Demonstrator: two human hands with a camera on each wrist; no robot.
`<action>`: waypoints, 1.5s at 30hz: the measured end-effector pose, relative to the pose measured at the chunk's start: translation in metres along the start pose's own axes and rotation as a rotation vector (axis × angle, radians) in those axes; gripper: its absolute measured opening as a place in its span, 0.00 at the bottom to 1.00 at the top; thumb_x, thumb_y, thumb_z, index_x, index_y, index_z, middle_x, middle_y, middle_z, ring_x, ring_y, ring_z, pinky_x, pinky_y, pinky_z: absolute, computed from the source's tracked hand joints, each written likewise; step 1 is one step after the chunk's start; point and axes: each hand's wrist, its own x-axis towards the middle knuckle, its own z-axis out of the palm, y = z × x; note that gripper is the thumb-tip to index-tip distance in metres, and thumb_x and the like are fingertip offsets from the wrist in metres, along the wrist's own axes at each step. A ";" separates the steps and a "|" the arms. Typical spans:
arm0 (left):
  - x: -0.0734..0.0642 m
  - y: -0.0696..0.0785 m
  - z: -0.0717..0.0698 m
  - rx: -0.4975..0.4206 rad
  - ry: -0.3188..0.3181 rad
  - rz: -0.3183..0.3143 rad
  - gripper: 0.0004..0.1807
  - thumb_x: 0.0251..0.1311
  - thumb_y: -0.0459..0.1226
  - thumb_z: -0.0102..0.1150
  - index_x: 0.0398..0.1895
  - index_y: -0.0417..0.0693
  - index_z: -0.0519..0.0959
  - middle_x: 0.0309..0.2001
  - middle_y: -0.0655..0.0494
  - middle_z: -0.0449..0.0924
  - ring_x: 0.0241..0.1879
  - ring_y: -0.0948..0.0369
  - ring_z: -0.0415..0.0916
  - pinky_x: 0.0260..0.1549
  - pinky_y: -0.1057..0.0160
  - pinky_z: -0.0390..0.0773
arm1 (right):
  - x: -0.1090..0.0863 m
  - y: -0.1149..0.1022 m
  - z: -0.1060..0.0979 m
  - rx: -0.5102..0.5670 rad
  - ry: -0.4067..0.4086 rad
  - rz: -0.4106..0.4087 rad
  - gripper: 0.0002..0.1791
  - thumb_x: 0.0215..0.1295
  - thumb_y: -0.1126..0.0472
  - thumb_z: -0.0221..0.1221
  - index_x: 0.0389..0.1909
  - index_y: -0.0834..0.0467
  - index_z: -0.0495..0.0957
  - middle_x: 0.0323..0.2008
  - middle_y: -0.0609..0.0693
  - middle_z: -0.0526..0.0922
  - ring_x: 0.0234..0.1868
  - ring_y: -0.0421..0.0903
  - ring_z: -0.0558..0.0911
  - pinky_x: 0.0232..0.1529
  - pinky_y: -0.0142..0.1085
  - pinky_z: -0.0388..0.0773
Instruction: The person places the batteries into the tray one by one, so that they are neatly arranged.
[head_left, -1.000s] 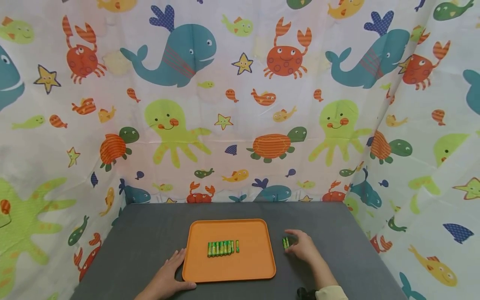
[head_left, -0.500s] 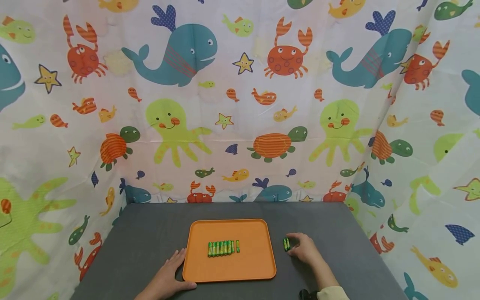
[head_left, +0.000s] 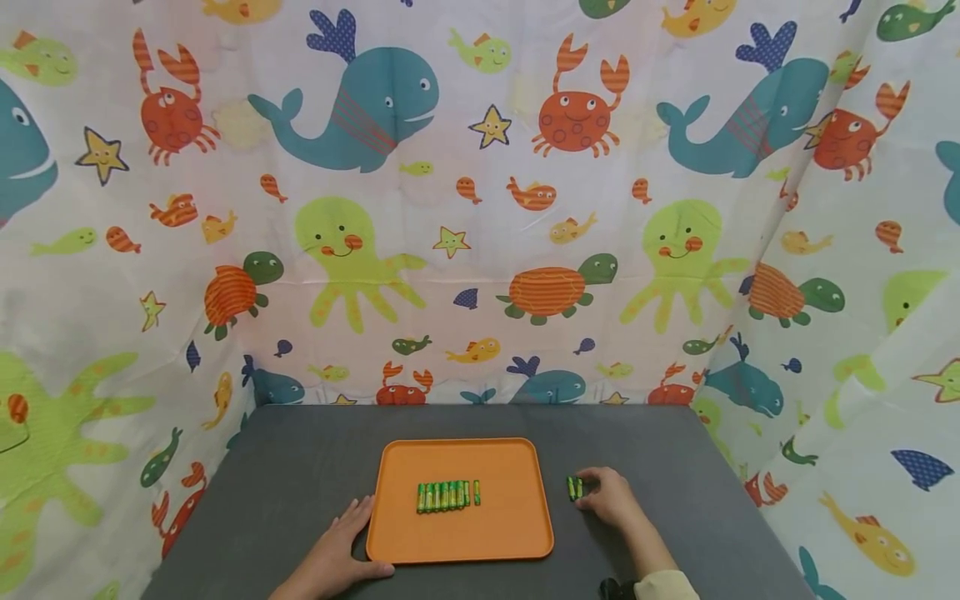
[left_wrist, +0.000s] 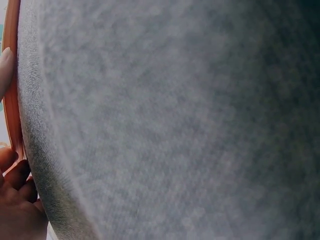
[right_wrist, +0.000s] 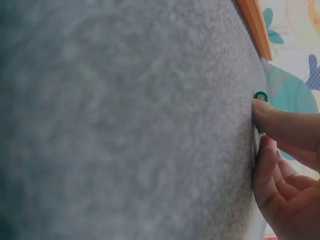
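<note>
An orange tray (head_left: 465, 540) lies on the grey table, with a row of green batteries (head_left: 440, 497) side by side on it. One thinner battery (head_left: 477, 492) lies just right of that row. My left hand (head_left: 333, 557) rests at the tray's near-left corner, fingers along the left side and thumb by the front edge. Right of the tray, my right hand (head_left: 613, 500) pinches a small green battery (head_left: 579, 487) between thumb and forefinger. Another green battery (head_left: 571, 488) is right beside it on the left. The right wrist view shows a battery end (right_wrist: 261, 95) past the thumb.
The grey tabletop (head_left: 315, 450) surrounds the tray. Behind and at both sides hangs a white curtain (head_left: 480, 242) printed with sea animals. A black object (head_left: 617, 590) sits by the right sleeve (head_left: 664, 585) at the bottom edge.
My right forefinger has drawn in from above the two batteries toward the thumb, closing on the right-hand one. My left hand and the tray have stayed put.
</note>
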 end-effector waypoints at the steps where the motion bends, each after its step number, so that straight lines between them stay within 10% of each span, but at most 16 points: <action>1: 0.000 0.000 0.000 -0.003 -0.001 0.003 0.66 0.43 0.63 0.76 0.81 0.45 0.54 0.79 0.39 0.52 0.78 0.36 0.46 0.72 0.29 0.45 | 0.000 0.001 0.000 0.012 0.000 0.009 0.26 0.46 0.68 0.77 0.49 0.63 0.85 0.43 0.56 0.85 0.34 0.44 0.81 0.35 0.40 0.80; 19: 0.001 -0.001 0.001 0.008 -0.013 -0.001 0.65 0.43 0.63 0.76 0.81 0.44 0.54 0.79 0.39 0.53 0.78 0.36 0.45 0.72 0.29 0.46 | -0.006 -0.028 -0.010 0.225 0.071 -0.010 0.27 0.53 0.68 0.74 0.56 0.65 0.82 0.42 0.53 0.87 0.38 0.47 0.87 0.38 0.42 0.87; 45: 0.004 0.001 0.003 0.042 0.004 -0.045 0.69 0.37 0.66 0.77 0.80 0.45 0.56 0.78 0.39 0.54 0.78 0.37 0.47 0.73 0.30 0.46 | 0.002 -0.107 0.082 0.289 -0.183 -0.215 0.27 0.54 0.70 0.73 0.57 0.66 0.80 0.45 0.60 0.83 0.40 0.50 0.84 0.36 0.41 0.85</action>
